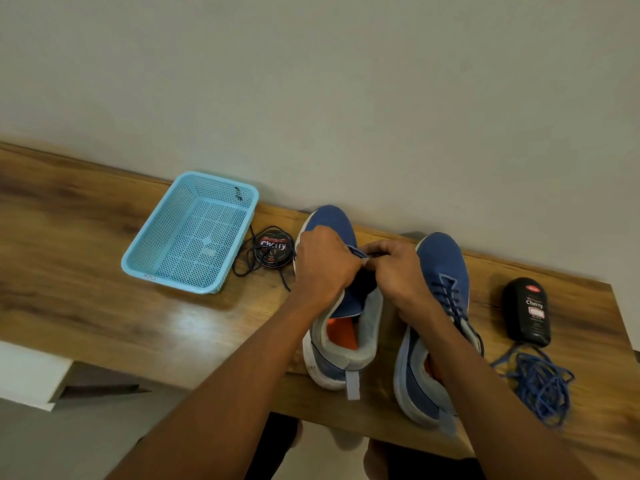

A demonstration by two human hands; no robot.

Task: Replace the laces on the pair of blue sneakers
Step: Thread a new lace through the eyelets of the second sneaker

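Both blue sneakers stand on the wooden bench (86, 237), toes toward the far wall. The right sneaker (440, 306) looks done to me: dark laces cross its eyelets all the way up. The left sneaker (341, 306) is the 1 in hand, its tongue open and no crossings visible on the part I can see.

The 2 hands meet over its front eyelets. The left hand (323, 263) is curled there, and the right hand (398, 271) pinches what seems to be a lace end just beside it; whether the left hand grips the lace or the shoe edge I cannot tell.

A dark lace (266, 258) trails left from the sneaker, looped across a polish tin (273, 251) near the light blue basket (190, 233). A heap of bright blue laces (538, 382) lies far right, near a black polish bottle (526, 311); probably the old ones.

So roughly half is finished: 1 shoe laced, the other barely begun.
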